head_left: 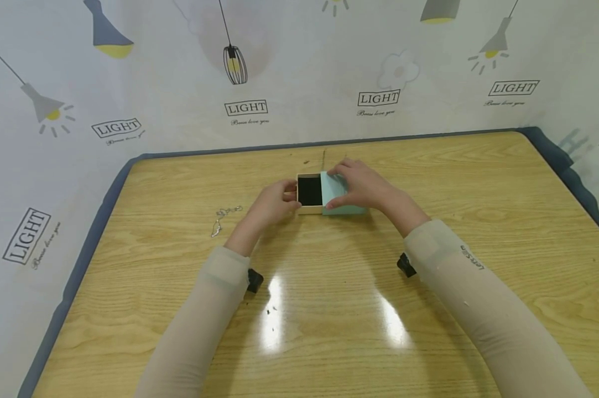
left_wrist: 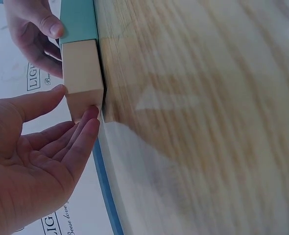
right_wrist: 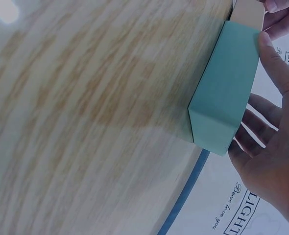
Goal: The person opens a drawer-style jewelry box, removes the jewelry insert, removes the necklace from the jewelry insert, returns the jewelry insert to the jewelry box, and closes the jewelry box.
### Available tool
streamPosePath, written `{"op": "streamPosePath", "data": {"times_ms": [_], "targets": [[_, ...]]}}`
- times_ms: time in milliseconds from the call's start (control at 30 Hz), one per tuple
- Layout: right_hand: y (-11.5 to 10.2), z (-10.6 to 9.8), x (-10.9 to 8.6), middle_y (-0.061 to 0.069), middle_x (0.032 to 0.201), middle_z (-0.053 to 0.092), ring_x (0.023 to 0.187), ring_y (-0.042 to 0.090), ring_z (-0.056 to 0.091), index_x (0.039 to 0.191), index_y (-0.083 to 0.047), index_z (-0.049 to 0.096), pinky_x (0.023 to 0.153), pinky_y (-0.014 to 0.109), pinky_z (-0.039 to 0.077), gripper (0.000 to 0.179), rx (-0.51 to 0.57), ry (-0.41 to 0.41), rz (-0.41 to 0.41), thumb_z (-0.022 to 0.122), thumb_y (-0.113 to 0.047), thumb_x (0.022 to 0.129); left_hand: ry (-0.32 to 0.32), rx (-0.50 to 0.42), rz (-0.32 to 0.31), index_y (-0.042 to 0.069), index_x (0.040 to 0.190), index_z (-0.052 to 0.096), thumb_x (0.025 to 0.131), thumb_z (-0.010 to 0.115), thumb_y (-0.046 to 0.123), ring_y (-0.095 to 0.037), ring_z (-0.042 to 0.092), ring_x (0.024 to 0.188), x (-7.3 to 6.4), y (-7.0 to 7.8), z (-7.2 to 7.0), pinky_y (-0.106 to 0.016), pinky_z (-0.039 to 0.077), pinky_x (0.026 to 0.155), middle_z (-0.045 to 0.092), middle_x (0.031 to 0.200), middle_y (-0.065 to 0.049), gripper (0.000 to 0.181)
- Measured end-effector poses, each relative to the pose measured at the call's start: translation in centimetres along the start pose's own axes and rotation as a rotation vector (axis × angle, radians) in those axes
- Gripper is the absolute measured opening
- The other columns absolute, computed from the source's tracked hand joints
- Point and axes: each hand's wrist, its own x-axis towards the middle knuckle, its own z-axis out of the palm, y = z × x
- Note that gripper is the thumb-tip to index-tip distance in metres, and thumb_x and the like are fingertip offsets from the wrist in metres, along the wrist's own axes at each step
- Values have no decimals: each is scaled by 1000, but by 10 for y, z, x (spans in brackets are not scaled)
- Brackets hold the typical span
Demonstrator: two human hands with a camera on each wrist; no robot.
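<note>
A drawer-style gift box lies on the table, its cream inner tray [head_left: 310,210] partly out of the teal sleeve [head_left: 346,210]. Black padding [head_left: 310,191] shows inside the tray. My left hand [head_left: 274,204] holds the tray's left end; in the left wrist view its thumb is at the upper edge and its fingertips touch the end face. With thumb at the front and fingers at the back, my right hand [head_left: 364,185] grips the sleeve from above. To the left of the left hand, a thin silver chain [head_left: 222,213] lies loosely bent on the wood.
The wooden table [head_left: 329,320] has a blue edge strip along the back wall covering [head_left: 309,72], which is printed with lamps. Small dark specks [head_left: 268,312] lie near the front. Black wrist devices [head_left: 255,281] hang under both sleeves, close over the table.
</note>
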Motion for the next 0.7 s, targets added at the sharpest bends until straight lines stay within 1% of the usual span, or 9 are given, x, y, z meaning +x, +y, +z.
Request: {"op": "streamPosePath", "data": {"times_ms": [267,467,700], "targets": [[0,0,0,12,146,48,131,32,46,143,-9,51,109,48,44,86,0,2,-3,85,-50,75,6,6,7,6,155,33,100,60,12,-28,51,137,0,0,1,-39,44,115,42,156,-13,61],[0,0,0,11,145,48,131,32,45,143,-10,50,109,48,44,86,2,2,-1,85,-49,76,4,7,5,8,155,33,100,60,13,-27,51,137,1,-1,2,-39,45,114,41,157,-11,61],[0,0,0,11,145,48,131,32,45,144,-9,50,109,48,44,85,4,-2,-1,84,-49,76,12,9,11,8,154,34,100,60,14,-27,52,137,3,-2,4,-39,45,114,42,157,-12,61]]}}
